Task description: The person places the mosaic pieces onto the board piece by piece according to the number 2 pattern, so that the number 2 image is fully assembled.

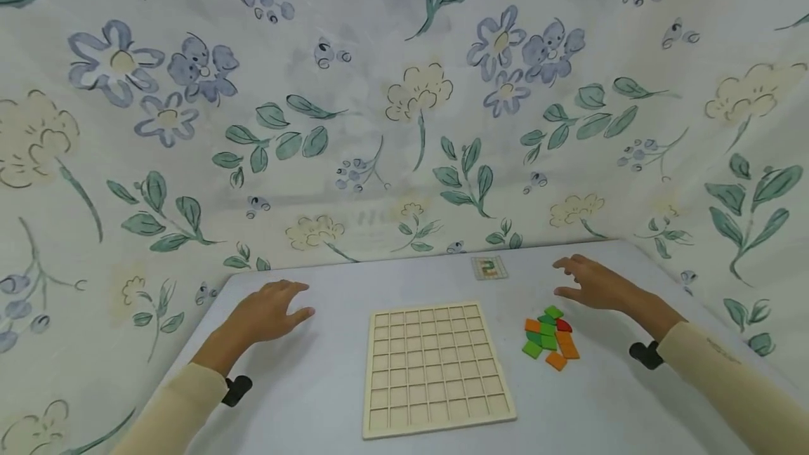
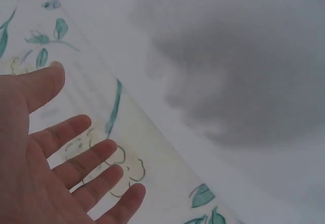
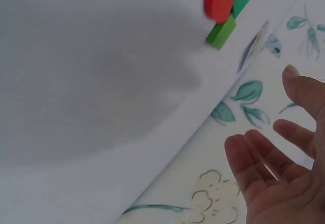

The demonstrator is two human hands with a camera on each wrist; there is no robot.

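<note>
My left hand (image 1: 268,311) hovers above the left side of the white table, fingers apart and holding nothing; the left wrist view shows the same hand (image 2: 76,158) with spread fingers. On the right, my right hand (image 1: 597,285) is in the air behind and to the right of a small heap of green, orange and red pieces (image 1: 548,328). It holds nothing, its fingers (image 3: 249,168) relaxed. A square wooden grid board (image 1: 442,364) lies between the hands, its compartments bare. The red piece (image 3: 220,4) and a green one (image 3: 221,32) show in the right wrist view.
A small card with a coloured pattern (image 1: 489,268) lies near the table's back edge, behind the board. Floral cloth (image 1: 379,125) hangs behind and at both sides of the white table (image 1: 329,371). Dark bands are on both wrists.
</note>
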